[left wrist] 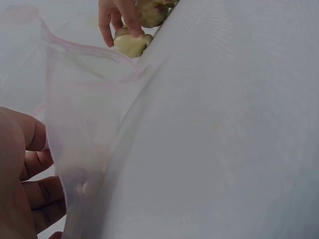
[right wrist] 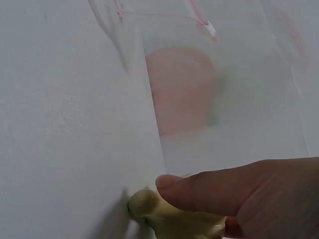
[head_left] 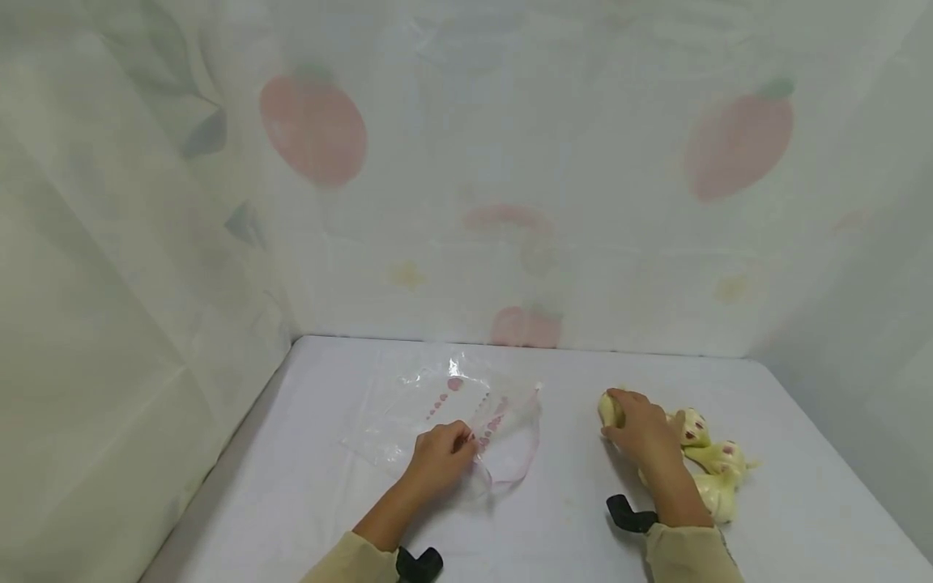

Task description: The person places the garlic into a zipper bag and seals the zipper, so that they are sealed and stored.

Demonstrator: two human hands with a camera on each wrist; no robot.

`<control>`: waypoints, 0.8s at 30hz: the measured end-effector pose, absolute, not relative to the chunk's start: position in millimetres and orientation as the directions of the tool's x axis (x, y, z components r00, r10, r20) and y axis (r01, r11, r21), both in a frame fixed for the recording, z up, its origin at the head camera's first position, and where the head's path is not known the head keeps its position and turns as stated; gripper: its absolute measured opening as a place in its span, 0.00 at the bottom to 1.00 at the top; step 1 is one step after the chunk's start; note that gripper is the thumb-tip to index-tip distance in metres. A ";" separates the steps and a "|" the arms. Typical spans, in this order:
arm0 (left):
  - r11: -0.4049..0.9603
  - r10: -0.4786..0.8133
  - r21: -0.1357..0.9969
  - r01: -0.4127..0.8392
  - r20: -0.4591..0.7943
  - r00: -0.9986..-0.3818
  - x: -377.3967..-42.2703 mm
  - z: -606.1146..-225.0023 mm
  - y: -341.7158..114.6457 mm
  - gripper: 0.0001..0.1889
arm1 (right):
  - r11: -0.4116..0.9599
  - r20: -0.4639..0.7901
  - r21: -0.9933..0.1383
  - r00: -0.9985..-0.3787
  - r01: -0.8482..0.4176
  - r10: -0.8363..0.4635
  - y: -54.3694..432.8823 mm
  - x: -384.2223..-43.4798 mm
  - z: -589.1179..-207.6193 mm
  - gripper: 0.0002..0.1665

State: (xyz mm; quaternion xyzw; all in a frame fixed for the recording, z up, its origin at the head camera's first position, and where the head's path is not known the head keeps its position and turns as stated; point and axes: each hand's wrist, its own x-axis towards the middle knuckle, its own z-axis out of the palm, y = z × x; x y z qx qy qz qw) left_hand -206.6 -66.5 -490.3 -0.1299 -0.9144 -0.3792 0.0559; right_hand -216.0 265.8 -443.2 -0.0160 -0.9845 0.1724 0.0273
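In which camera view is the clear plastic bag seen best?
The head view: it shows the bag almost whole, with its pink marks. The left wrist view shows only part, around its pink-edged opening; the right wrist view shows just some pink edge at the top.

And here the white table is stretching out towards its rounded far corners, while left of its middle a clear plastic bag with pink printed marks is sprawling, crinkled and glinting, its pink-edged mouth facing rightward! Over on the right, well apart from the bag, a cluster of pale yellow figures with dark reddish patches is bunching close together on that same smooth surface
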 end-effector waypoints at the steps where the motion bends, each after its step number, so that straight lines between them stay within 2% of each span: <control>1: 0.676 0.194 0.682 0.279 0.200 -0.960 -206.3 -490.1 -66.5 0.07 | 0.940 0.068 -0.340 -0.997 0.007 0.032 263.9 -215.7 -444.4 0.39; 8: 0.656 0.193 0.699 0.286 0.210 -0.958 -205.1 -489.1 -66.7 0.08 | 0.935 0.178 -0.338 -0.983 -0.104 -0.045 250.3 -214.6 -447.6 0.32; 15: 0.661 0.200 0.690 0.295 0.217 -0.956 -203.8 -487.9 -67.9 0.08 | 0.940 0.167 -0.320 -0.984 -0.116 -0.064 236.2 -215.1 -445.6 0.20; 19: 0.659 0.201 0.689 0.302 0.225 -0.953 -202.9 -488.2 -68.9 0.08 | 0.931 0.135 -0.349 -0.989 -0.108 -0.064 228.0 -214.2 -445.0 0.22; 24: 0.654 0.198 0.692 0.308 0.236 -0.951 -201.7 -488.0 -68.7 0.08 | 0.924 0.093 -0.374 -0.995 -0.076 -0.044 222.0 -214.2 -448.4 0.35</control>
